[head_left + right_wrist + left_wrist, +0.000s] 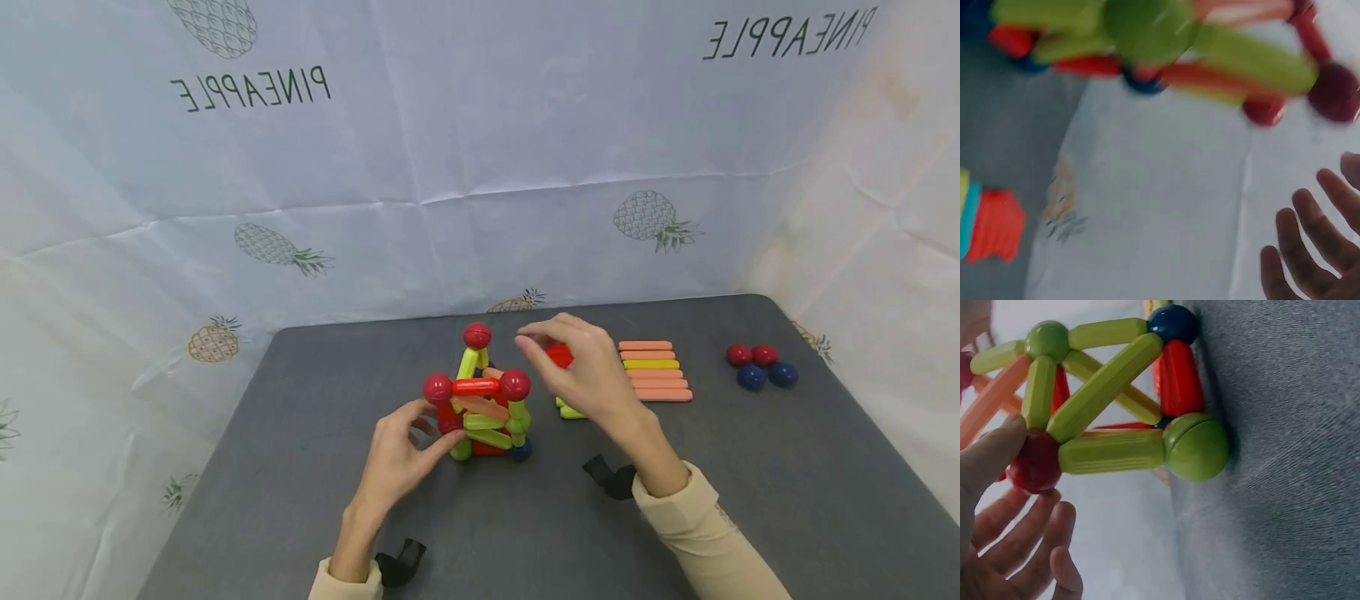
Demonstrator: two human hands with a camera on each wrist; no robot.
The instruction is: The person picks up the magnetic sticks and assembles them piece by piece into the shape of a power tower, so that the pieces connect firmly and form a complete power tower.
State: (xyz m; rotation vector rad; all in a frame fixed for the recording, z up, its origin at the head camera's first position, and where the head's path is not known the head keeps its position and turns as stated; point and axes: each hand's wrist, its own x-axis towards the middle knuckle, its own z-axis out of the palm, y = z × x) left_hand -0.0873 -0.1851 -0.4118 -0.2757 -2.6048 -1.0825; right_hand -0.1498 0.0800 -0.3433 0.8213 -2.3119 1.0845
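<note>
Pineapple-print sheet [450,125] behind dark surface [337,375]. Head: ball-and-rod structure [483,422] stands upright on surface, at left hand's [401,454] 2 o'clock, right hand's [581,367] 8–9. Left nearer, touching; right raised, apart, fingers loosely bent, nothing seen held. Long axis 12-to-6, top toward 12. Left wrist: thumb and fingers grip red ball [1035,461] on structure; axis 9-to-3, base at 3 against surface. Right wrist, blurred: structure spans 10 to 2, relaxed hand around 4, no contact visible.

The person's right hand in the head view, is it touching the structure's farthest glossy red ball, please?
No, dark grey table shows between the right hand and that glossy red ball.
</note>
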